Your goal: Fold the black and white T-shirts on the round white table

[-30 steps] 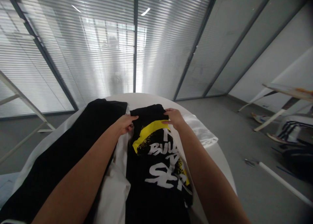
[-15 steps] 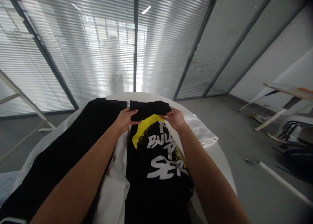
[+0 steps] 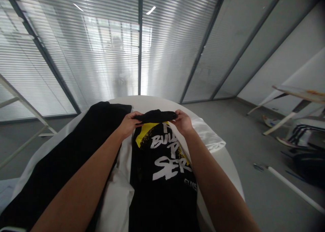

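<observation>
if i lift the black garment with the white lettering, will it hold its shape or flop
The black garment will probably flop: its far end bunches softly between the left hand and right hand. It looks light for its spread, as the cloth seems thin. It should hardly roll, since most of it lies flat.
</observation>
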Demonstrator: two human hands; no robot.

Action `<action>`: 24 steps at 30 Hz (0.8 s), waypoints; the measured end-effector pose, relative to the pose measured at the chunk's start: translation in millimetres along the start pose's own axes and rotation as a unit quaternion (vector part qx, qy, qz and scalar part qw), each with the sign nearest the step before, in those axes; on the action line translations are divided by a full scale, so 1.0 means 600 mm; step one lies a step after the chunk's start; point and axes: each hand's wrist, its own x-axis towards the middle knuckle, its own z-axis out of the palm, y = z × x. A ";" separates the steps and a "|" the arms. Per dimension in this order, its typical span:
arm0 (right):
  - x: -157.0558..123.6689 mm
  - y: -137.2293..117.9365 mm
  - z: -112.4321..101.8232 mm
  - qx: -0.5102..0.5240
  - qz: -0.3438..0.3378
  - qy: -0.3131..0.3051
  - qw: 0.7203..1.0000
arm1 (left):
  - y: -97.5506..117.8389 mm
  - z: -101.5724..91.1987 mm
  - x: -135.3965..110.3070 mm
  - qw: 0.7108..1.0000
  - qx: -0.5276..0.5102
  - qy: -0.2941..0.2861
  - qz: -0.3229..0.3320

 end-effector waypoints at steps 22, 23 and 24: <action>-0.010 -0.006 0.023 -0.513 0.140 -0.011 0.847 | -0.009 -0.006 0.003 0.983 0.181 0.004 -0.027; -0.012 -0.006 0.024 -0.505 0.149 -0.023 0.850 | -0.010 -0.006 0.003 0.984 0.178 0.003 -0.029; -0.014 -0.007 0.025 -0.487 0.158 -0.029 0.858 | -0.010 -0.006 0.003 0.984 0.177 0.002 -0.030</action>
